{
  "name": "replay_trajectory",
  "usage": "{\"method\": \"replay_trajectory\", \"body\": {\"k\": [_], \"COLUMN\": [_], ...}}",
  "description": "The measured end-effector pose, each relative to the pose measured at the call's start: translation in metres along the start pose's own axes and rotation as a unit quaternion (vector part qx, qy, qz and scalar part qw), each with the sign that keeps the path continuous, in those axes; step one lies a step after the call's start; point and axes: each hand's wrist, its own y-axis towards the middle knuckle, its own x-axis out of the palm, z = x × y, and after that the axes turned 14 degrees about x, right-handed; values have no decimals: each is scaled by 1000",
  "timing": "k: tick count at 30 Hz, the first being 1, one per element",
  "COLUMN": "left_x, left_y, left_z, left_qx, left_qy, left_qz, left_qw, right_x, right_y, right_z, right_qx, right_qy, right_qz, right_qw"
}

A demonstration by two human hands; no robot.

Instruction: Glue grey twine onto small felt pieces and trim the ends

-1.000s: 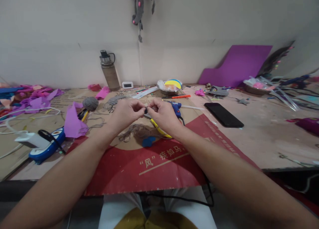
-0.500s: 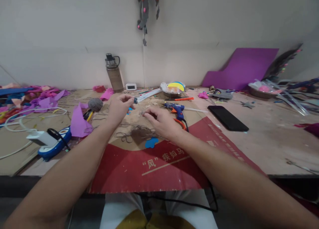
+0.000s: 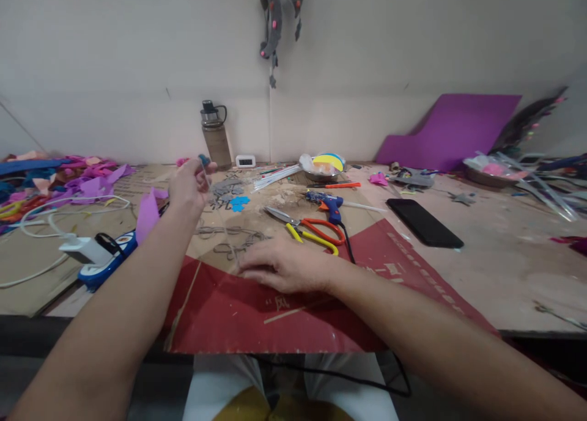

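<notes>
My left hand (image 3: 190, 179) is raised above the cardboard's back left part, fingers pinched on a small teal-blue piece (image 3: 203, 159). A thin strand of grey yarn (image 3: 224, 219) runs from it down towards my right hand (image 3: 288, 265). Low over the red part of the cardboard (image 3: 220, 323), the right fingers are closed at the yarn's lower end. Loose grey yarn (image 3: 243, 237) lies in loops just behind that hand. Beyond the loops are blue flower-like cutouts (image 3: 238, 203) and grey cutouts (image 3: 224, 189). Scissors (image 3: 316, 231) with orange and yellow handles lie beside the right hand.
A blue glue gun (image 3: 331, 207) with its cord lies behind the scissors. To the right is a black phone (image 3: 424, 222). A bottle (image 3: 216, 137) and a bowl (image 3: 321, 175) stand at the back. On the left sit a power strip (image 3: 110, 265) and felt scraps (image 3: 92, 179).
My hands have moved apart: the left went left and up, the right came down towards me. The yarn between them is now drawn out, and the scissors have come into full view.
</notes>
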Motion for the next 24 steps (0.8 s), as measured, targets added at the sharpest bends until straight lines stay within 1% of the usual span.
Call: {"method": "replay_trajectory", "body": {"k": [2,3,5,8,9,11,14,16,18,20,24], "left_x": [-1,-1,1,5,7,9,9,7,2,-5,-23], "left_y": [2,1,-4,-12,-14,-17,-18,-17,-15,-12,-6], "left_z": [1,0,-3,-5,-4,1,12,20,28,36,53], "left_qx": [33,47,57,51,43,12,-52,-61,-42,-9,122], "left_qy": [-22,-33,-50,-74,-88,-131,-221,-253,-267,-284,-301], "left_qz": [10,9,-13,-58,-64,-56,-33,-33,-40,-58,-73], "left_qw": [999,998,997,994,993,990,973,965,962,957,943], "right_x": [-6,-10,-19,-31,-33,-37,-39,-39,-39,-38,-33], "right_y": [-1,-2,-4,-8,-9,-11,-13,-14,-14,-13,-9], "right_z": [-2,-2,0,8,11,15,17,20,23,28,39], "right_qx": [-49,-62,-54,-1,17,48,110,170,232,276,314], "right_qy": [-14,-21,-24,-6,1,17,39,54,71,74,19], "right_qz": [-18,-18,3,62,71,70,60,68,82,98,136], "right_qw": [999,998,998,998,997,996,991,982,967,953,939]}}
